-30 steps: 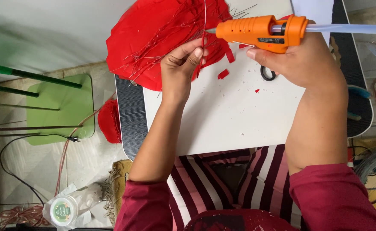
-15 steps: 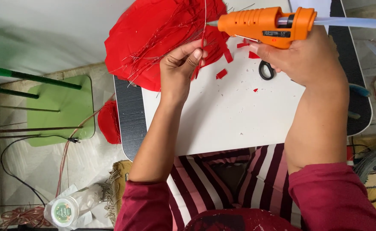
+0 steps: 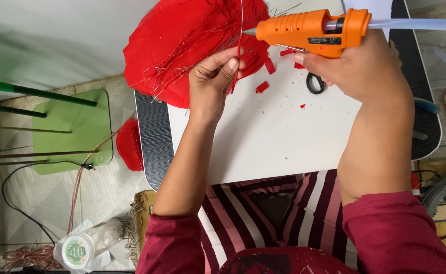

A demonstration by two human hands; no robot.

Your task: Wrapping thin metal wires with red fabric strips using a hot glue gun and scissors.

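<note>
While the left hand (image 3: 214, 81) pinches an upright red strip (image 3: 239, 56), the right hand (image 3: 357, 68) grips an orange glue gun (image 3: 309, 31), nozzle just right of it.

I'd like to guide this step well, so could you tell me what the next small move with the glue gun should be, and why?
Probably press the trigger. The orange glue gun in the right hand already has its nozzle at the thin red strip pinched upright by the left hand, so glue can go straight on.

Bare white tabletop (image 3: 263, 147) — scissors (image 3: 314, 83) beyond
</note>
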